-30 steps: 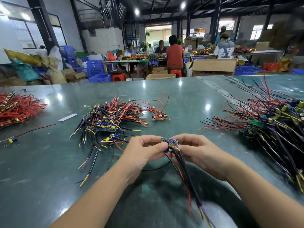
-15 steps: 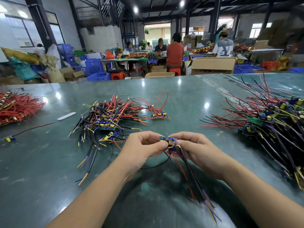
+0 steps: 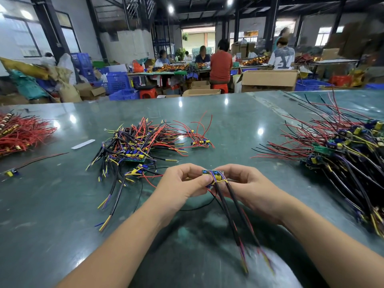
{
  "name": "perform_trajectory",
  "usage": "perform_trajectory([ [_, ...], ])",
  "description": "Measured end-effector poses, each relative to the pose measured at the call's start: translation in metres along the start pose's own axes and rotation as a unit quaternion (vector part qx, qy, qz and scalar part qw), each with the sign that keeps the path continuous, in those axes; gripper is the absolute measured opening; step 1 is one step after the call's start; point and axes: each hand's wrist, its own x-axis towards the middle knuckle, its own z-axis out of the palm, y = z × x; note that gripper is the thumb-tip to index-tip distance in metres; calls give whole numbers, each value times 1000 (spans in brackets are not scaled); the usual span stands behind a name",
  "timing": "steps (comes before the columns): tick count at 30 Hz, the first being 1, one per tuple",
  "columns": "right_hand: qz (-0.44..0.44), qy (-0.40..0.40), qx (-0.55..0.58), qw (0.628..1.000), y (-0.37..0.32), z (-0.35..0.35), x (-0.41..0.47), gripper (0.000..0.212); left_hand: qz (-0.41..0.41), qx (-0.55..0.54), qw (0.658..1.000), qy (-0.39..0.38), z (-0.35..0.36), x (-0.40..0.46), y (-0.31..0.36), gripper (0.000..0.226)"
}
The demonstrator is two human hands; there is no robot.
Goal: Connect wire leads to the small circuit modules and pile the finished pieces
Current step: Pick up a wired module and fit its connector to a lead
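Note:
A small green circuit module (image 3: 214,175) with yellow and blue parts sits between my two hands, just above the table. My left hand (image 3: 182,183) pinches its left side with curled fingers, and my right hand (image 3: 247,186) pinches its right side. Black sleeved wire leads (image 3: 230,217) with red, yellow and purple strands hang from the module toward me. A pile of wired modules (image 3: 133,146) lies on the table ahead to the left. A bigger heap of modules with wires (image 3: 345,154) lies to the right.
The dark green table (image 3: 62,204) spreads all around. A bundle of red wires (image 3: 18,132) lies at the far left, with a white strip (image 3: 83,144) and a single loose module (image 3: 9,173) near it. Behind the table are several people, cardboard boxes and blue crates.
Both hands stay on the module and have shifted it slightly; the hanging leads have swung a little toward me.

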Motion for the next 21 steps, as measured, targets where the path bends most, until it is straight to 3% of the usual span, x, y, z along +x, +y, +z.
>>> perform_trajectory([
  [5,-25,34,-6,999,4,7,2,22,-1,-5,1000,-2,0,-1,0,5],
  [10,10,86,23,996,5,6,3,51,-2,-17,1000,-4,-2,0,0,3],
  [15,2,51,72,996,-1,7,0,30,-3,-49,999,-25,-4,-2,3,19],
  [21,17,65,80,994,2,6,1,27,-3,-44,998,-55,-6,-1,2,22],
])
